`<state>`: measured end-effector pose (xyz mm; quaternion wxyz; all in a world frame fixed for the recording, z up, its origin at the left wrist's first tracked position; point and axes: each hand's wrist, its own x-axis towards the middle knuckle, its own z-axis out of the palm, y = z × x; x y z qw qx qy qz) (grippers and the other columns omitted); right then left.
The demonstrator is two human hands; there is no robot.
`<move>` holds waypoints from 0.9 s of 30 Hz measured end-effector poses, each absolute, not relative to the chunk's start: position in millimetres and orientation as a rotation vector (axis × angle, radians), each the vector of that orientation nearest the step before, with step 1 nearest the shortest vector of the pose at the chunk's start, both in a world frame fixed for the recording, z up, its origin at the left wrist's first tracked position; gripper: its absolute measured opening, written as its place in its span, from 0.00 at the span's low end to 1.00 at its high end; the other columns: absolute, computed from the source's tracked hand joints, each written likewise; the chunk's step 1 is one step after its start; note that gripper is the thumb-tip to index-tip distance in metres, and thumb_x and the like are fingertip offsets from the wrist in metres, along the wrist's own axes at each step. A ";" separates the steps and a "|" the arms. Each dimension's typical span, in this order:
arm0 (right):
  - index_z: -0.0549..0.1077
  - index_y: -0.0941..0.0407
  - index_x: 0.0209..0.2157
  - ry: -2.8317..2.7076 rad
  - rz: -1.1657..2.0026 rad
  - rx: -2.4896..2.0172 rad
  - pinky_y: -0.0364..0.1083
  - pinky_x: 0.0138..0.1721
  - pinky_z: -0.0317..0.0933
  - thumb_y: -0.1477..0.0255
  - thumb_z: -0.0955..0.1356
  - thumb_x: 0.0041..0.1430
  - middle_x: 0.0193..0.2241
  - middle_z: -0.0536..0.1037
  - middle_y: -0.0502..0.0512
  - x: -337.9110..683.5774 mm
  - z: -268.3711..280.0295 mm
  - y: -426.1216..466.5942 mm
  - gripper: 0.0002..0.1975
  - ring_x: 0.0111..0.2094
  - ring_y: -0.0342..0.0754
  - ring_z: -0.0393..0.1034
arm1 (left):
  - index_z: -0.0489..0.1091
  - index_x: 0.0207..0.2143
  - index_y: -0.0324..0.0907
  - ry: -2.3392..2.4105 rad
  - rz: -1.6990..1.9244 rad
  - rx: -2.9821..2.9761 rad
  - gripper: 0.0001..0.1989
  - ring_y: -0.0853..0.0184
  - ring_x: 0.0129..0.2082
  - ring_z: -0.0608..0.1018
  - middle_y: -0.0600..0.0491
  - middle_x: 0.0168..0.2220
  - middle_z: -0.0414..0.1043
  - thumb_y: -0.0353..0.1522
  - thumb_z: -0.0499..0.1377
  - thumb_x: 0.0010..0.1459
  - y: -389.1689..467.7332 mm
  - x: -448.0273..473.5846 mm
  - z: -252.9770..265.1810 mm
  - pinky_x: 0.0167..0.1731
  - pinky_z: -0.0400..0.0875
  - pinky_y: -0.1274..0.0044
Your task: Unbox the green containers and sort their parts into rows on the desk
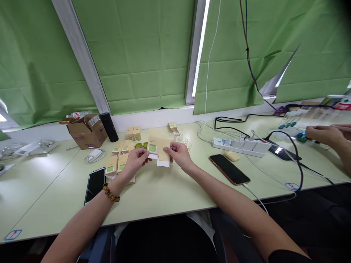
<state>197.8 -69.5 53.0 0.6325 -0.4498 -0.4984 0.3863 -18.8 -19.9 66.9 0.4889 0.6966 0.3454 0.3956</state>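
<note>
Carton of kraft card (161, 146) above table (159, 197), edges pinched between fingers of our left hand (135, 160) and right hand (180, 155); we judge box-folding underway, next move needing walls squared, flaps tucked.

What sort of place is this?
Likely a shared workroom: a long table beneath green blinds, small cardboard boxes standing on it, and another person's hand at the far right.
</note>
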 end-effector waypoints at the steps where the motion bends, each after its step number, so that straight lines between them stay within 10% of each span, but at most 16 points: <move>1: 0.73 0.55 0.27 -1.152 0.894 -1.030 0.44 0.16 0.59 0.49 0.78 0.48 0.19 0.75 0.49 198.1 53.6 -70.2 0.24 0.16 0.43 0.65 | 0.74 0.26 0.41 0.846 0.950 1.658 0.16 0.72 0.20 0.68 0.50 0.25 0.77 0.44 0.67 0.55 -20.1 -17.9 68.4 0.21 0.62 0.78; 17: 0.76 0.53 0.30 -1.673 0.434 -1.204 0.44 0.27 0.58 0.67 0.69 0.65 0.22 0.76 0.48 185.3 42.7 -92.0 0.09 0.22 0.44 0.65 | 0.75 0.26 0.37 1.381 0.960 1.716 0.15 0.68 0.20 0.72 0.41 0.31 0.81 0.38 0.63 0.62 113.9 46.9 88.5 0.23 0.67 0.73; 27: 0.77 0.53 0.30 -1.819 0.318 -1.206 0.44 0.29 0.57 0.70 0.69 0.66 0.23 0.78 0.48 181.2 46.1 -96.4 0.09 0.22 0.43 0.66 | 0.77 0.33 0.35 1.622 0.824 1.879 0.12 0.51 0.42 0.83 0.36 0.35 0.81 0.38 0.65 0.61 180.1 107.7 65.3 0.40 0.72 0.69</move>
